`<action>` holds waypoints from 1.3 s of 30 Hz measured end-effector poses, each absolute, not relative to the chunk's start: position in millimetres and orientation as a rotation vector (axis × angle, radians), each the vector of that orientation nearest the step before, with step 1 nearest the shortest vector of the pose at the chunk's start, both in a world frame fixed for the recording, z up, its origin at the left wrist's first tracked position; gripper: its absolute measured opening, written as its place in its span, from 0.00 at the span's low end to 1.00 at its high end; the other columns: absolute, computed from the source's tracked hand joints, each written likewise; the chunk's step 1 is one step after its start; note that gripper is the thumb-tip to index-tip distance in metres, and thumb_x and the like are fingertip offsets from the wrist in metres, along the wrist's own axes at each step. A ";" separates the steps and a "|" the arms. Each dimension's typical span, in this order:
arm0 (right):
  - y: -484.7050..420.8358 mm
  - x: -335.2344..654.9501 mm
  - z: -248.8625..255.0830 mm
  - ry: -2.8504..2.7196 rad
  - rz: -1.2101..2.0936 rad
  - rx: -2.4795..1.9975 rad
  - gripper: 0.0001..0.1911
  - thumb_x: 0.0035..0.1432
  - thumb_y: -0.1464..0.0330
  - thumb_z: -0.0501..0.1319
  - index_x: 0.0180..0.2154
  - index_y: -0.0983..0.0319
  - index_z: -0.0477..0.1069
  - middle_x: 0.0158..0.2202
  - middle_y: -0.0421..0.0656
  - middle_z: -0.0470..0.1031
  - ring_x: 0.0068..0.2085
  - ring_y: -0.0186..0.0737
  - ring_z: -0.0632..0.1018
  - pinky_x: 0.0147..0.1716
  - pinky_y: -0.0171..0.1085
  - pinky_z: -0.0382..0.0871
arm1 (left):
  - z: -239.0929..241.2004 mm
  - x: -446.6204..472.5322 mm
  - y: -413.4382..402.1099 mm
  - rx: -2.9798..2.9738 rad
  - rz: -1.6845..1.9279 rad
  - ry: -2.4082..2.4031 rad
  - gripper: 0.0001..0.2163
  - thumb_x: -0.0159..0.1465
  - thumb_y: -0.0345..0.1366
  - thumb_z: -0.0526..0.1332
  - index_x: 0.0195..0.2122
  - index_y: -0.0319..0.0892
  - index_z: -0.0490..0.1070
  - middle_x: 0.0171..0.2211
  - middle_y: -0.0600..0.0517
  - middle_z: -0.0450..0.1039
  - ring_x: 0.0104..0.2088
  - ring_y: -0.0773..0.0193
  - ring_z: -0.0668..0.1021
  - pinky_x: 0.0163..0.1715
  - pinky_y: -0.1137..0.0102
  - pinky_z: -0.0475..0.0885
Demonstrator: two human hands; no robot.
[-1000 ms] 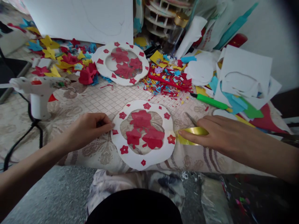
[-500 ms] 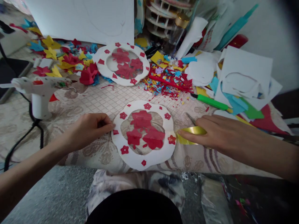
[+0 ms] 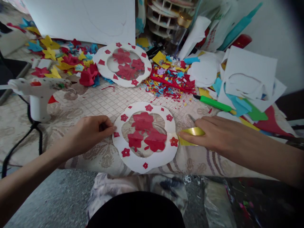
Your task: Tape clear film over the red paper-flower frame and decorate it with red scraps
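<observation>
A white scalloped paper frame (image 3: pixel 162 160) lies flat before me, dotted with small red paper flowers and bits. Large red flower shapes (image 3: pixel 155 141) show on the clear pane in its opening. My left hand (image 3: pixel 96 129) is closed, its thumb and forefinger pinching at the frame's left edge. On the other side, my right hand (image 3: pixel 209 133) is closed over a shiny yellow strip (image 3: pixel 190 139) beside the frame's right edge. A thin metal tip (image 3: pixel 191 118) pokes out above its fingers; the rest of that tool is hidden.
A similar frame (image 3: pixel 102 70) lies farther back. The white glue gun (image 3: pixel 39 98) with its black cord stands at left. Cut paper shapes (image 3: pixel 51 53), red scraps (image 3: pixel 166 80), a green-handled knife (image 3: pixel 215 104) and white paper pieces (image 3: pixel 204 72) cover the table's back and right.
The view has shifted slightly, moving things a little left. My right hand has crept slightly left with the yellow strip, less of which shows. My left hand stays at the frame's edge.
</observation>
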State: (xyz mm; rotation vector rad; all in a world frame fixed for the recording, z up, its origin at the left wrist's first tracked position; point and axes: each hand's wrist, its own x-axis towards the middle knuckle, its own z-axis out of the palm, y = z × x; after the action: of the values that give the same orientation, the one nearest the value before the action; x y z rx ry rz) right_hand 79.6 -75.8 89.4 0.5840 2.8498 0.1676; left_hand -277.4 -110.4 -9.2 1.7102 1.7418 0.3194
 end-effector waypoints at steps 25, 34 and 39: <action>-80.2 81.0 66.6 3.019 0.256 0.592 0.21 0.59 0.79 0.46 0.48 0.57 0.69 0.30 0.43 0.68 0.32 0.41 0.69 0.34 0.39 0.60 | -0.5 -273.0 -123.6 1.786 0.378 1.888 0.13 0.58 0.46 0.59 0.24 0.42 0.69 0.18 0.55 0.67 0.20 0.69 0.67 0.22 0.73 0.59; -83.0 72.2 64.5 2.999 0.387 0.560 0.18 0.58 0.80 0.49 0.44 0.58 0.70 0.30 0.43 0.68 0.32 0.41 0.69 0.34 0.39 0.58 | -0.7 -270.0 -148.9 1.823 0.795 1.912 0.10 0.63 0.43 0.56 0.35 0.41 0.70 0.30 0.51 0.74 0.31 0.63 0.75 0.32 0.68 0.70; -85.2 68.4 65.1 2.964 0.465 0.546 0.18 0.56 0.81 0.48 0.41 0.59 0.70 0.30 0.44 0.68 0.32 0.42 0.68 0.33 0.39 0.57 | 0.4 -245.9 -163.0 2.398 0.660 1.482 0.18 0.68 0.41 0.49 0.56 0.41 0.64 0.55 0.43 0.69 0.57 0.54 0.69 0.58 0.55 0.60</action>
State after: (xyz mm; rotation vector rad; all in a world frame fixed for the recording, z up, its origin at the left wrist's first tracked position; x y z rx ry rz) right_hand 68.4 -85.2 65.1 0.5460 2.9642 0.4652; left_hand -245.9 -163.0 0.4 2.3982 1.4819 0.6605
